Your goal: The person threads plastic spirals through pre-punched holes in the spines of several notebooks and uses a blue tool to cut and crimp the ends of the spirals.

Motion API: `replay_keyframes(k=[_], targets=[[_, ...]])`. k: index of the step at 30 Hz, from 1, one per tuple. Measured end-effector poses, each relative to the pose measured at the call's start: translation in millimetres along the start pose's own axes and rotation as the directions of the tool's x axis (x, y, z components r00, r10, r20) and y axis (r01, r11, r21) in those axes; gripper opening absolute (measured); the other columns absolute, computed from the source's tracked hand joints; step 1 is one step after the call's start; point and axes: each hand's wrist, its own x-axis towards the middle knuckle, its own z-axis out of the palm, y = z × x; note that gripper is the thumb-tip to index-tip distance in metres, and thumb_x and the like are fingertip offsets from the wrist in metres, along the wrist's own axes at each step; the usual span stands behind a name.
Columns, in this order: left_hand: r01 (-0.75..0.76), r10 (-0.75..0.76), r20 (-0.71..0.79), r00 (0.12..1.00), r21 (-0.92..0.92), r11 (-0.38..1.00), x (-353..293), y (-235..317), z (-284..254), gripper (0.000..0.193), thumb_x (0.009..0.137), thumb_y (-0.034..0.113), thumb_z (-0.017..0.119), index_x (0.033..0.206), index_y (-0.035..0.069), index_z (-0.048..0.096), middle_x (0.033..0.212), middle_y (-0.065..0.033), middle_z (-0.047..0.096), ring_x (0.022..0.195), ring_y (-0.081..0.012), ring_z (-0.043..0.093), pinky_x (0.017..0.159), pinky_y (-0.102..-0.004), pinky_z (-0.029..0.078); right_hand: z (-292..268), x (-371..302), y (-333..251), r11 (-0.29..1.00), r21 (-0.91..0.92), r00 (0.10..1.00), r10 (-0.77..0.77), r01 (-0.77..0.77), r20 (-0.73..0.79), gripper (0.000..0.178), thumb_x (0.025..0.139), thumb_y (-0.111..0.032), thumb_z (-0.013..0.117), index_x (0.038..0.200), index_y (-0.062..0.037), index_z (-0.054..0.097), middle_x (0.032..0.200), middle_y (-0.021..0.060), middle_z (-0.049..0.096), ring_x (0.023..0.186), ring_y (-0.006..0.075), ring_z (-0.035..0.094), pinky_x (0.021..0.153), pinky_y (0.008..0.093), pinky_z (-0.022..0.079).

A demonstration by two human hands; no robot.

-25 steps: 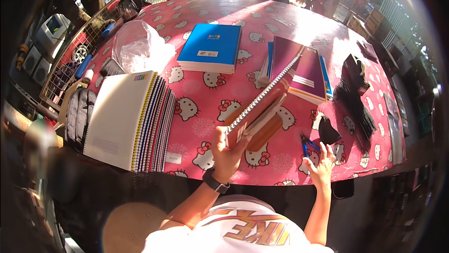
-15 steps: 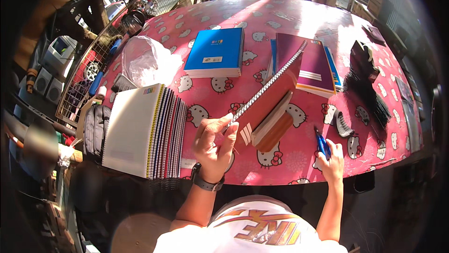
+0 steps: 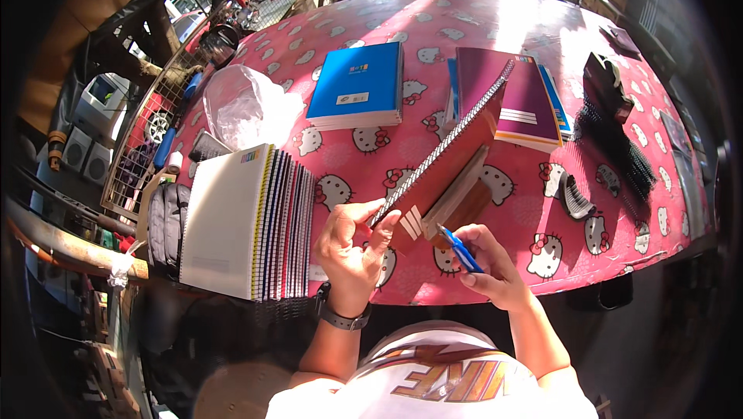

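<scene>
My left hand (image 3: 352,253), with a watch on its wrist, pinches the near end of a reddish-brown spiral notebook (image 3: 458,162). The notebook slants up and away to the right, its coil edge uppermost. Small blue-handled pliers (image 3: 464,254) are gripped in my right hand (image 3: 495,272), with their tip pointing toward the notebook's near end. A brown wooden block (image 3: 468,191) lies just right of the notebook, partly hidden by it.
A stack of spiral notebooks (image 3: 224,222) stands at left beside a grey pouch (image 3: 166,222). Blue notebooks (image 3: 356,82), purple notebooks (image 3: 507,86) and a clear plastic bag (image 3: 244,106) lie farther back. A dark curved comb-like piece (image 3: 576,196) and black mesh (image 3: 619,148) are at right.
My right hand has moved left and up with the pliers, from the table's right side to beside the notebook. My left hand keeps its hold on the notebook.
</scene>
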Motion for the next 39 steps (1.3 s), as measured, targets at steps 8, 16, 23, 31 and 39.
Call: replay_keyframes(k=[8,16,23,31,39], targets=[[0.014,-0.010,0.013,1.000,-0.309,0.951,-7,-10,6,0.025,0.079,0.020,0.077,0.090,0.000,0.067,0.081,-0.0095,0.065,0.070,-0.0175,0.060,0.063,-0.0275,0.047,12,15,-22,0.808,-0.557,0.975,-0.223,0.193,0.015,0.059,0.074,-0.009,0.070,0.128,-0.0039,0.048,0.103,0.0110,0.054,0.094,0.0237,0.057,0.081,0.0329,0.048],[0.125,-0.115,0.051,0.992,-0.475,0.871,-11,-10,-1,0.027,0.077,0.008,0.079,0.096,-0.005,0.067,0.086,-0.0128,0.065,0.076,-0.0164,0.063,0.068,-0.0266,0.052,28,10,-44,0.566,-0.796,0.946,-0.324,0.216,0.026,0.065,0.064,-0.010,0.075,0.127,-0.0072,0.057,0.109,0.0137,0.054,0.096,0.0287,0.056,0.080,0.0377,0.048],[0.152,-0.148,0.048,0.988,-0.493,0.856,-15,-8,0,0.024,0.075,-0.001,0.073,0.098,-0.006,0.067,0.091,-0.0128,0.064,0.082,-0.0163,0.062,0.070,-0.0273,0.053,41,7,-54,0.342,-0.929,0.930,-0.367,0.140,0.006,0.067,0.065,-0.021,0.075,0.128,-0.0115,0.055,0.108,0.0123,0.052,0.093,0.0282,0.052,0.078,0.0414,0.038],[0.082,-0.084,0.011,0.996,-0.384,0.920,-18,-12,2,0.029,0.073,-0.002,0.073,0.100,-0.004,0.066,0.092,-0.0130,0.064,0.083,-0.0199,0.062,0.076,-0.0300,0.051,47,3,-63,0.305,-0.947,0.945,-0.328,0.100,-0.006,0.068,0.062,-0.016,0.075,0.127,-0.0090,0.057,0.107,0.0144,0.054,0.091,0.0312,0.052,0.080,0.0418,0.041],[0.052,-0.056,-0.004,0.998,-0.306,0.951,-17,-10,0,0.030,0.067,-0.005,0.074,0.096,-0.002,0.069,0.087,-0.0112,0.066,0.078,-0.0206,0.062,0.070,-0.0299,0.049,48,2,-63,0.349,-0.929,0.945,-0.326,0.123,0.003,0.067,0.060,-0.015,0.075,0.125,-0.0081,0.059,0.103,0.0153,0.057,0.088,0.0321,0.055,0.077,0.0419,0.044]])
